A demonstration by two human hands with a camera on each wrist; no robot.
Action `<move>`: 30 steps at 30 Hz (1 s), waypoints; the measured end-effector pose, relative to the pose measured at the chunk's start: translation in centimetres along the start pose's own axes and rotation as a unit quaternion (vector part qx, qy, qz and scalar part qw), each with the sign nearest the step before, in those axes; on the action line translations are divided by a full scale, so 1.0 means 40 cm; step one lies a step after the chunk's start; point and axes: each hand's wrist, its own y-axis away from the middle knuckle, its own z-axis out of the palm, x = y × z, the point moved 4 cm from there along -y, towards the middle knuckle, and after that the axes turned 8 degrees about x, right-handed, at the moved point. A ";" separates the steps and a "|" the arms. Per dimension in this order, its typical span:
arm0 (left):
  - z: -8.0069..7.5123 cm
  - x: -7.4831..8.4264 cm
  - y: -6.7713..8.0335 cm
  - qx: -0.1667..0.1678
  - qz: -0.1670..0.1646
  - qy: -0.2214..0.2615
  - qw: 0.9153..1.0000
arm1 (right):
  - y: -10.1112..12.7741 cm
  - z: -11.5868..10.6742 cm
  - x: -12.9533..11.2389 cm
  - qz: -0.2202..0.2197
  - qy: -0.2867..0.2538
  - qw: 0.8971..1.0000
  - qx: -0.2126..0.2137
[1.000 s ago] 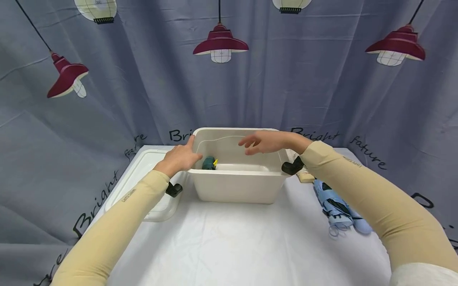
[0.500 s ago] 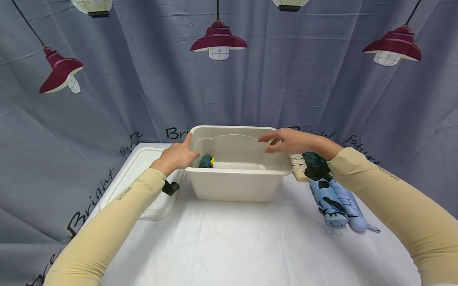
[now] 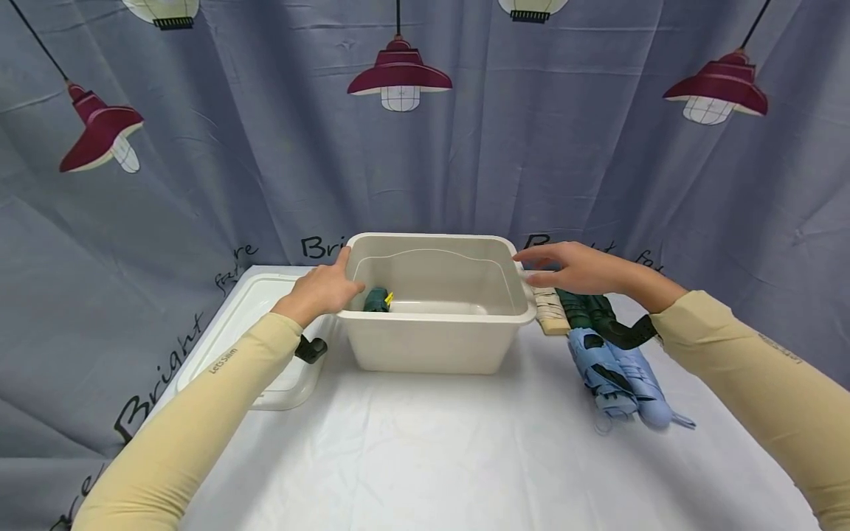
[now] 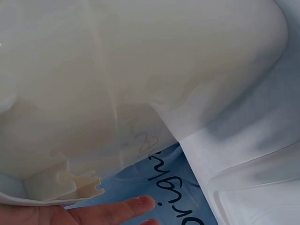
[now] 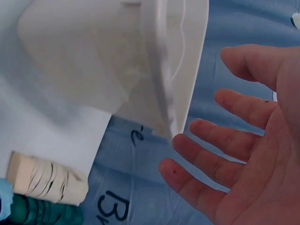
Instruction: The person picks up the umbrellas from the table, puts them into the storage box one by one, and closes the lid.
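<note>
A cream plastic storage bin [image 3: 425, 343] stands lidless on the table. My left hand [image 3: 321, 291] rests on its left rim, thumb over the edge; in the left wrist view its fingers [image 4: 112, 212] stretch out straight along the rim's underside. Inside the bin, at the left end, lies a dark green bundle [image 3: 377, 300] with a yellow tag, partly hidden by the front wall. My right hand [image 3: 578, 269] hovers at the bin's right rim, fingers spread and holding nothing; the right wrist view shows the palm and loosely bent fingers [image 5: 220, 136] beside the rim.
The white lid [image 3: 265, 346] lies left of the bin. To its right are a cream wrapped bundle [image 3: 551, 313], dark green folded umbrellas [image 3: 578, 308] and light blue folded umbrellas [image 3: 604, 372]. A grey-blue curtain [image 3: 265, 147] hangs behind the table [image 3: 425, 457].
My right hand has moved right, from above the inside of the bin to its right rim, uncovering more of the folded umbrellas. My left hand stays on the left rim.
</note>
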 end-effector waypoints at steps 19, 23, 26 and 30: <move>-0.001 0.001 0.002 0.003 0.001 0.003 1.000 | 0.085 0.005 0.131 0.037 -0.010 0.999 0.030; -0.001 0.000 0.004 0.002 -0.001 0.005 1.000 | 0.088 0.006 0.155 0.039 -0.018 0.999 0.025; -0.002 -0.001 0.004 0.001 -0.003 0.006 1.000 | 0.092 0.007 0.170 0.049 -0.021 0.998 0.020; -0.001 -0.001 0.003 0.000 -0.004 0.007 1.000 | 0.101 0.013 0.194 0.063 -0.022 0.998 0.016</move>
